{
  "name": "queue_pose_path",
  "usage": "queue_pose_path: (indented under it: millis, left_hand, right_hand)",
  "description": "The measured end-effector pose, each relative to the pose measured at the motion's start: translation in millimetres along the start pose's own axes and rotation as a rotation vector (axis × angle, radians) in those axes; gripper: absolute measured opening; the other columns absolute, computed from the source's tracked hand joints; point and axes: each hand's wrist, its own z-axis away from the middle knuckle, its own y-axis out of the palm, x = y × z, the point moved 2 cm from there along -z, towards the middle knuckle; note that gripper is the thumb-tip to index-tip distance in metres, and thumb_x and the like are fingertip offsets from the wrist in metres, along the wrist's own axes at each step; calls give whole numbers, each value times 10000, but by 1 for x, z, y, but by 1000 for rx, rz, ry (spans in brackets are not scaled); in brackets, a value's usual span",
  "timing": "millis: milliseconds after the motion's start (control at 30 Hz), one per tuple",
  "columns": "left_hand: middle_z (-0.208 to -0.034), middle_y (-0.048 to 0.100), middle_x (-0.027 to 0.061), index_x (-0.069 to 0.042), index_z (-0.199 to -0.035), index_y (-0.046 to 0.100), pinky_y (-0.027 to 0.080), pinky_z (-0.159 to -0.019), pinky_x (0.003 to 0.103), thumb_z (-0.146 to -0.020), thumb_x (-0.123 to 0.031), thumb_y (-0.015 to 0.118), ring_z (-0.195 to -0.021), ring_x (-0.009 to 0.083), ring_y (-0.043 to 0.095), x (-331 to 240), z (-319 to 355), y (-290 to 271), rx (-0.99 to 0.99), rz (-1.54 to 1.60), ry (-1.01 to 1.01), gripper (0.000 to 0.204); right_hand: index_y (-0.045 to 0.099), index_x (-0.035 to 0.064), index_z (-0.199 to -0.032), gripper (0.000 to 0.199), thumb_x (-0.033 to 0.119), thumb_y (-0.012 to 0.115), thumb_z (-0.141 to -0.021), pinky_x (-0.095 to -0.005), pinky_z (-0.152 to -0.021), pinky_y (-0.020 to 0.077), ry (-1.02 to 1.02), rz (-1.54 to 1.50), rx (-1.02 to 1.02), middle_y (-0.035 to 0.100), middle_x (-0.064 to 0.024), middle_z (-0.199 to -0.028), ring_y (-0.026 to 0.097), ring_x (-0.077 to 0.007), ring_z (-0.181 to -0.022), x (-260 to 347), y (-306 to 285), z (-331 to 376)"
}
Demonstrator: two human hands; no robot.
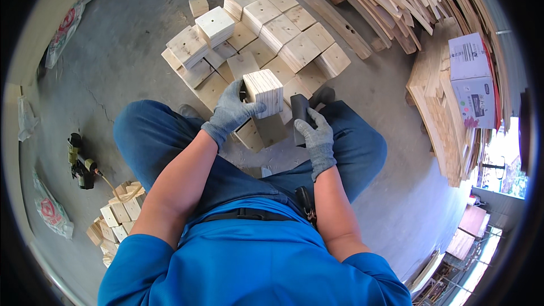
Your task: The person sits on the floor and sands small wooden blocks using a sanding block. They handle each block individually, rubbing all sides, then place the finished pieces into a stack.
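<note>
My left hand [237,107], in a grey knit glove, is closed around a square layered wood block [264,93]. The block is held up over the near side of a low stack, its striped edge face turned toward me. My right hand [316,134], gloved the same way, grips a black rectangular sanding block [300,116], just right of the wood block and apart from it. Beyond both hands lies the stack of wood blocks [262,13], several with a small hole in the top face. It is two layers high in places.
One loose wood block [198,5] lies beyond the stack. Long boards [362,0] are piled at the far right, near a printed carton [471,81] on stacked panels. At left are a nail gun [79,161] with a hose, more small blocks [122,212] and plastic bags [52,207].
</note>
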Motion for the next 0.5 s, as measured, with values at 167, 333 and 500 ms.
queue_pose_path:
  millis: [167,333,500]
  left_hand:
    - [-1344,713,148,40,-1486,588,512,-1115,376,-892,-357,889,-1282,242,654,6,-2,-11,5,47,-147,775]
    - [-1368,719,219,68,-1429,639,507,-1137,388,-885,-419,900,-1285,290,682,-12,-2,-10,74,48,-299,775]
    - [-1399,703,226,65,-1458,622,499,-1145,387,-885,-438,900,-1288,296,681,-1,-6,-8,67,18,-306,813]
  right_hand:
    - [674,-10,-1427,661,245,910,-864,-387,-1116,527,-34,35,11,689,-201,-1418,679,-304,-1274,-2,6,-3]
    - [674,-5,-1428,672,252,917,-856,-391,-1122,521,-14,10,24,687,-208,-1420,674,-314,-1285,-2,5,-2]
    - [670,-7,-1432,675,258,914,-861,-388,-1111,529,-40,107,18,685,-209,-1423,679,-306,-1280,4,7,-2]
